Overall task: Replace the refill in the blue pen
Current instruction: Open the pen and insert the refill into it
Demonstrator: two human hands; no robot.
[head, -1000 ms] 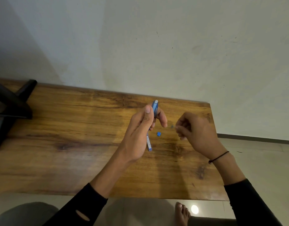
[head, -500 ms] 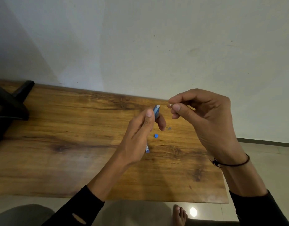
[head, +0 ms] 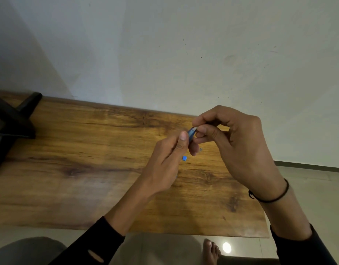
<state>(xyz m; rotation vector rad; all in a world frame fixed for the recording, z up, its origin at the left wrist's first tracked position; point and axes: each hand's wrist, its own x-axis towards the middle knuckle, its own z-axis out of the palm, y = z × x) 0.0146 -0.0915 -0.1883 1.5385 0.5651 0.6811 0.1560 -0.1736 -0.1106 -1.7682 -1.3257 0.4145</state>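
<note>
The left hand (head: pixel 165 165) grips the blue pen (head: pixel 190 133) above the wooden bench (head: pixel 88 169), thumb pressed along the barrel, so only the upper end of the pen shows past the thumb tip. The right hand (head: pixel 239 148) meets that end from the right, its thumb and forefinger pinched on a small pale piece at the pen's tip; what the piece is cannot be told. Just below the left fingers, a small blue cap (head: pixel 184 158) lies on the bench, with a tiny grey part (head: pixel 201 149) beside it, under the right hand. A black cord (head: pixel 273 197) circles the right wrist.
</note>
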